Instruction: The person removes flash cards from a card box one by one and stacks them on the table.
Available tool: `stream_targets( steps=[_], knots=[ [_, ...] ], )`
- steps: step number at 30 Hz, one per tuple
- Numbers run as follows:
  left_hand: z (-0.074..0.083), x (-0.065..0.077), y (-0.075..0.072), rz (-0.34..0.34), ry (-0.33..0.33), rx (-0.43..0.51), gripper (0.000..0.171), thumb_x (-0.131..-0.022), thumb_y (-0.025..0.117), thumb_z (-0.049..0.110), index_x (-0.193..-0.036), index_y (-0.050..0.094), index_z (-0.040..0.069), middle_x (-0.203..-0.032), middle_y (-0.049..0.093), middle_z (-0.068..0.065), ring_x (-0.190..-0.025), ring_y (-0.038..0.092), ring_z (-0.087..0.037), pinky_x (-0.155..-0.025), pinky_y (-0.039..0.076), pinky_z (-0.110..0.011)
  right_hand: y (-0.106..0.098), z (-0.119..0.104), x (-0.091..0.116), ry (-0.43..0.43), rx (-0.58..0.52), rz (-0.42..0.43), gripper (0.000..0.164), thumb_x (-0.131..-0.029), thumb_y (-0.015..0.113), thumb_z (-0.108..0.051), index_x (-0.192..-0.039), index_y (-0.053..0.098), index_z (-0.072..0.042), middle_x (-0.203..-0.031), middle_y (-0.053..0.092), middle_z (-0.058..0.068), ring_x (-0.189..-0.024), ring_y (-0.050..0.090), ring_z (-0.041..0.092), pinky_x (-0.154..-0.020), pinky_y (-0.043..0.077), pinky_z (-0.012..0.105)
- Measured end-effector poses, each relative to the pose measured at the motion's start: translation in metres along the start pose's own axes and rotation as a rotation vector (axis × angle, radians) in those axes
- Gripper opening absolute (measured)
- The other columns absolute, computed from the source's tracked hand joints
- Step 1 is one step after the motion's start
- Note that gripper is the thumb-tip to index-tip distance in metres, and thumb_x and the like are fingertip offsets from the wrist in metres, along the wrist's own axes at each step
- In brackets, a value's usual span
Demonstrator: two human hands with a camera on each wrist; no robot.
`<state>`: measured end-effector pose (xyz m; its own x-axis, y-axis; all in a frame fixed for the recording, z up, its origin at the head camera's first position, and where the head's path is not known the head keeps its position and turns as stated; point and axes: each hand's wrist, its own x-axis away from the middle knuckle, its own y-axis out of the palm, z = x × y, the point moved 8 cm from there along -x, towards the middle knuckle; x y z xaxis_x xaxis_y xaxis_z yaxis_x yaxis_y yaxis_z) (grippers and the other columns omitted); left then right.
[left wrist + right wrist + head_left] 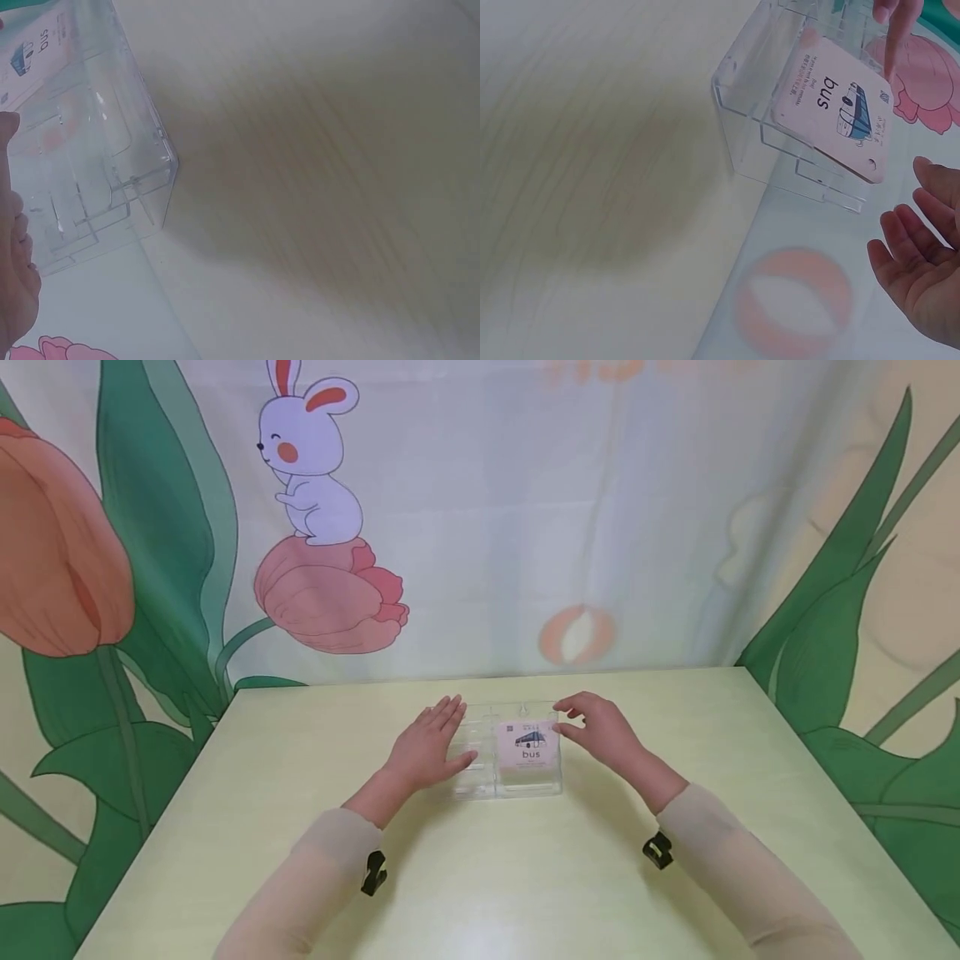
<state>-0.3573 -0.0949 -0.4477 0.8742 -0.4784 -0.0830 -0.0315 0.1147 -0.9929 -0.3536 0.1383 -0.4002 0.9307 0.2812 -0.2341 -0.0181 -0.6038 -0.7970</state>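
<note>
A clear plastic box (474, 781) with two side-by-side compartments stands on the table. In its right compartment lies a pink card (528, 745) printed with a blue bus and the word "bus". My left hand (429, 747) rests at the box's left side, fingers stretched out and thumb pointing toward the card. At the box's right edge is my right hand (600, 727), its fingers loosely bent and nothing held. The right wrist view shows a gap between that hand (926, 259) and the card (840, 109). Moulded ridges show in the box's left compartment (82, 176).
The pale yellow table (480, 877) runs back to a curtain (480, 527) printed with a rabbit, tulips and leaves. Both forearms come in from the near side, each with a black clip (658, 850) at the sleeve.
</note>
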Motion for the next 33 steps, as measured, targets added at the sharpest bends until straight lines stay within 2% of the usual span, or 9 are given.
stream_targets(
  steps=[9,14,19,27,33],
  knots=[
    [-0.001,0.000,0.000,-0.015,-0.001,0.002,0.081,-0.103,0.052,0.050,-0.161,0.027,-0.001,-0.171,0.025,-0.016,-0.160,0.022,-0.033,-0.131,0.024,-0.048,0.010,0.005,-0.002,0.025,-0.046,-0.025,0.032,-0.093,0.073,-0.010,-0.122,0.070,0.003,-0.126,0.069,0.022,-0.107,0.068,0.036,-0.094,0.058,0.049],
    [-0.002,-0.002,-0.001,-0.014,-0.001,-0.015,0.081,-0.103,0.052,0.049,-0.161,0.026,-0.001,-0.171,0.025,-0.016,-0.160,0.022,-0.033,-0.132,0.024,-0.048,0.012,0.006,-0.006,0.022,-0.043,-0.027,0.031,-0.092,0.074,-0.009,-0.119,0.068,0.004,-0.120,0.071,0.021,-0.104,0.068,0.035,-0.092,0.059,0.048],
    [-0.001,-0.002,0.000,-0.026,-0.005,-0.010,0.081,-0.103,0.052,0.050,-0.161,0.025,0.000,-0.171,0.024,-0.016,-0.160,0.022,-0.032,-0.132,0.024,-0.047,0.014,0.009,-0.007,0.056,-0.058,-0.029,0.033,-0.091,0.076,-0.011,-0.119,0.065,0.004,-0.115,0.071,0.020,-0.102,0.067,0.034,-0.092,0.058,0.047],
    [-0.001,0.000,-0.002,-0.030,-0.004,-0.005,0.081,-0.102,0.054,0.048,-0.161,0.025,0.000,-0.171,0.024,-0.016,-0.160,0.022,-0.033,-0.132,0.024,-0.048,0.021,0.015,-0.008,0.094,-0.085,-0.053,0.030,-0.093,0.073,-0.010,-0.118,0.067,0.005,-0.115,0.071,0.021,-0.102,0.068,0.033,-0.088,0.060,0.044],
    [-0.001,-0.001,-0.002,-0.021,-0.003,-0.012,0.081,-0.102,0.053,0.049,-0.161,0.026,0.000,-0.171,0.024,-0.015,-0.161,0.022,-0.031,-0.132,0.024,-0.047,0.022,0.016,-0.011,0.110,-0.104,-0.049,0.024,-0.095,0.071,-0.009,-0.114,0.068,0.005,-0.106,0.073,0.020,-0.096,0.067,0.030,-0.081,0.059,0.038]
  ],
)
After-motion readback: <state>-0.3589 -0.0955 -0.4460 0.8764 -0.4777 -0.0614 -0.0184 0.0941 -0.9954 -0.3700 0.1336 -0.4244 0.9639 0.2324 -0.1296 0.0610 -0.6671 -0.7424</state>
